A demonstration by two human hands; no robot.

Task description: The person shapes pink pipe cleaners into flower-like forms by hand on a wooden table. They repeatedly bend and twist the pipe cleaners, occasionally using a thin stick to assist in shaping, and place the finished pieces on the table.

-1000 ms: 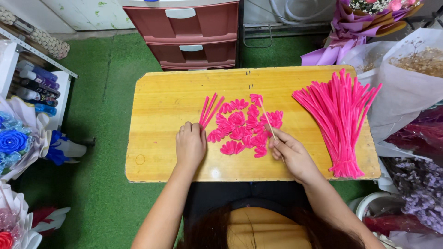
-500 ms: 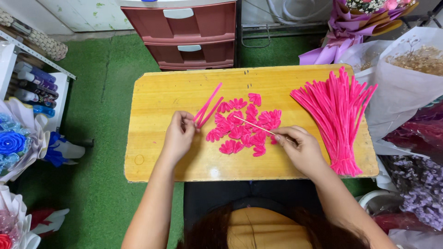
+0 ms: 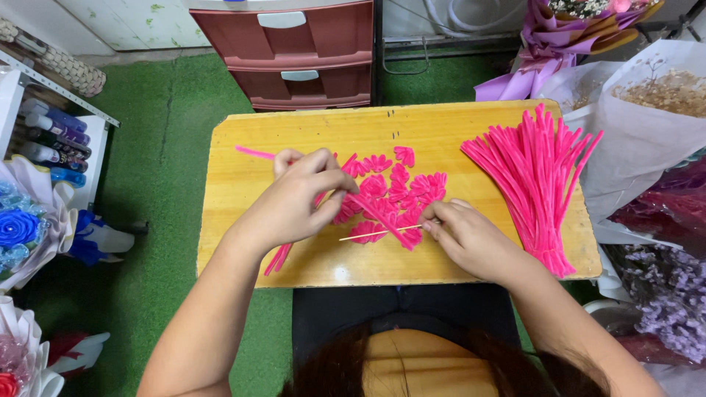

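Observation:
On a small yellow wooden table (image 3: 456,126) lies a cluster of several bent pink pipe-cleaner petals (image 3: 401,184). My left hand (image 3: 298,198) is closed around a few straight pink pipe cleaners (image 3: 254,152) that stick out on both sides of the fist, above the table's left half. My right hand (image 3: 471,235) pinches the end of a thin pale wooden stick (image 3: 371,234) that points left, just below the petals. A big fan of straight pink pipe cleaners (image 3: 533,180) lies at the table's right.
A dark red drawer unit (image 3: 301,51) stands behind the table on green carpet. White-wrapped dried flowers (image 3: 654,95) and purple bouquets crowd the right side. A white rack with bottles (image 3: 51,140) and a blue ribbon bouquet (image 3: 18,228) are at the left.
My left hand picked up the few pink pipe cleaners off the table and raised them. My right hand swung the thin stick from upright to level, pointing left.

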